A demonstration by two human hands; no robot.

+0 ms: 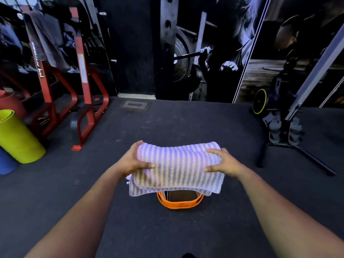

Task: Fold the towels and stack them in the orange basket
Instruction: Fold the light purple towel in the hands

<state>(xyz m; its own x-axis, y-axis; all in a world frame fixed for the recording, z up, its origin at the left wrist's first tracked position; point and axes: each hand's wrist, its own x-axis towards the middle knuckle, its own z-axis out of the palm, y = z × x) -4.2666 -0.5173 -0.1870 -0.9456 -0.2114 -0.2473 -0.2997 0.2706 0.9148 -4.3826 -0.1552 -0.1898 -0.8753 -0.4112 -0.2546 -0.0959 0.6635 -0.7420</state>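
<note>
A folded white towel with grey stripes (176, 167) hangs in the air above the orange basket (179, 203), covering most of the basket's far side. My left hand (133, 160) grips the towel's left end, thumb on top and fingers curled round the edge. My right hand (222, 162) grips the right end the same way. Only the basket's near orange rim and a dark patch inside it show below the towel. A bit of white cloth pokes out under the towel's left edge.
The basket stands on dark rubber gym flooring (167, 123). A red steel rack (83, 101) stands at the back left, with a yellow-green roll (17, 138) and a blue roll (5, 164) beside it. A grey machine base (286, 131) stands at the right.
</note>
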